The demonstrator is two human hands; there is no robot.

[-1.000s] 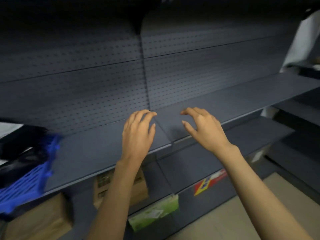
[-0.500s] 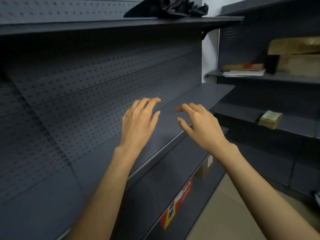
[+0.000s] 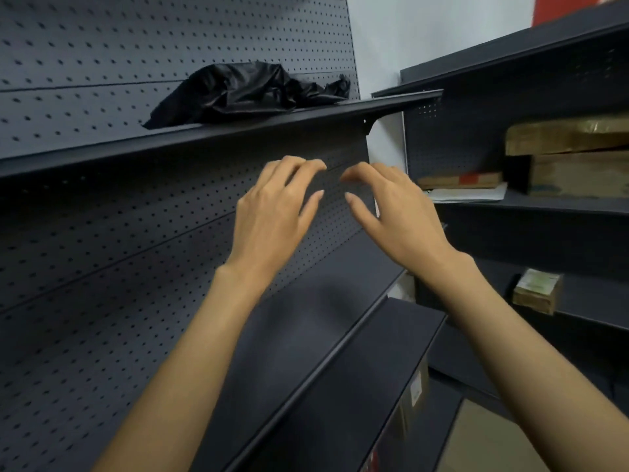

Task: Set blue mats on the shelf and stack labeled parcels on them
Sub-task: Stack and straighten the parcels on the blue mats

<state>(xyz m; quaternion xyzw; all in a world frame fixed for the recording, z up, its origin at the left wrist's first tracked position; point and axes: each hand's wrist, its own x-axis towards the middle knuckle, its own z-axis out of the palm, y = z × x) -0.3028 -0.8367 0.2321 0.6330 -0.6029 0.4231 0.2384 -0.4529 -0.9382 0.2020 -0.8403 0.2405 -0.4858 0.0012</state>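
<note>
We see the dark grey metal shelf (image 3: 292, 335) running away from us below its perforated back panel. On the unit to our right, a brown parcel (image 3: 571, 136) lies on a larger box (image 3: 578, 173). A flat parcel (image 3: 459, 180) with a red stripe lies beside them, and a small parcel (image 3: 536, 291) sits one level lower.

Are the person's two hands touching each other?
Apart. The head view shows dark pegboard between the left hand and the right hand.
</note>
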